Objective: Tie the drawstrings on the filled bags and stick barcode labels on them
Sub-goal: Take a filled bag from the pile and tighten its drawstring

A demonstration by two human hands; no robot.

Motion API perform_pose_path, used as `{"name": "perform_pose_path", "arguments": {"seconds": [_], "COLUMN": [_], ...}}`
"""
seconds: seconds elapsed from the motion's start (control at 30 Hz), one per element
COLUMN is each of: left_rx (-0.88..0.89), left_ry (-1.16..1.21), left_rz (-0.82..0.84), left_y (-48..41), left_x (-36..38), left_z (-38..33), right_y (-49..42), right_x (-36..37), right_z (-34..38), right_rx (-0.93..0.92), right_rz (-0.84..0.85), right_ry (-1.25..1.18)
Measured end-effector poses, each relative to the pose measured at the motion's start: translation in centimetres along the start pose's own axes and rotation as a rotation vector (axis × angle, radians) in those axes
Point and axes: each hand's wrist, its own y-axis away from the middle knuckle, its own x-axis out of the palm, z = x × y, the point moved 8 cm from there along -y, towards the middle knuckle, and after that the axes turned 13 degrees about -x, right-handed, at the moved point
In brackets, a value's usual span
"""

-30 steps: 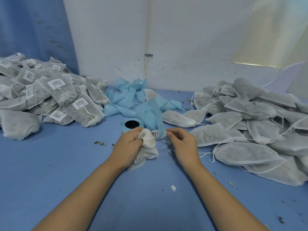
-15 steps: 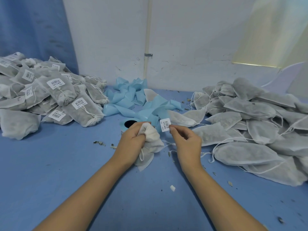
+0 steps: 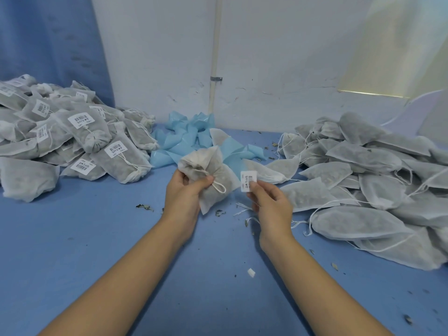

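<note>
Bag [image 3: 213, 175]: left hand [image 3: 186, 192] grips it, now lifted off the worktop [image 3: 97, 238].
Label [image 3: 247, 181]: pinched in my right hand [image 3: 271, 204], seemingly peeled; sticking comes next.

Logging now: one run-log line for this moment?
left hand: holds tied bag | right hand: pinches barcode label | label: not yet stuck

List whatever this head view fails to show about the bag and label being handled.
- Barcode label: print too small and blurred to read.
- Its sticky side: faces away from the camera.
- Held bag: the left hand covers its near side, so the knot cannot be judged.
- Label roll: not visible; the bag and blue backing strips cover that spot.
- Right-hand pile of bags: cut off by the frame edge.
</note>
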Motion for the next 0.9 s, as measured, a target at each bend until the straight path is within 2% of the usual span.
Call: {"name": "perform_pose_path", "arguments": {"seconds": [0.07, 0.2, 0.3, 0.47, 0.7, 0.8, 0.9], "left_rx": [0.079, 0.202, 0.234, 0.246, 0.188, 0.188, 0.176], "left_ry": [-0.071, -0.154, -0.17, -0.168, -0.111, -0.128, -0.14], "left_rz": [-0.061, -0.151, -0.181, -0.186, -0.124, -0.093, -0.076], "left_y": [0.4, 1.1, 1.3, 1.5, 1.2, 1.2, 1.2], "left_x": [-0.1, -0.2, -0.2, -0.1, 0.3, 0.7, 0.7], "left_z": [-0.7, -1.7, -1.9, -2.0, -1.5, -1.5, -1.5], "right_y": [0.3, 1.9, 3.2, 4.2, 4.2, 4.1, 3.7], "right_x": [0.3, 2.9, 4.2, 4.6, 4.7, 4.6, 4.2], "right_z": [0.0, -0.3, -1.0, -2.1, -2.3, -2.0, -1.4], "right_rx": [0.076, 0.217, 0.298, 0.391, 0.382, 0.327, 0.245], "right_rz": [-0.021, 0.105, 0.176, 0.201, 0.286, 0.327, 0.284], "right_ry": [-0.132, -0.315, -0.321, -0.273, -0.165, -0.048, 0.007]}}
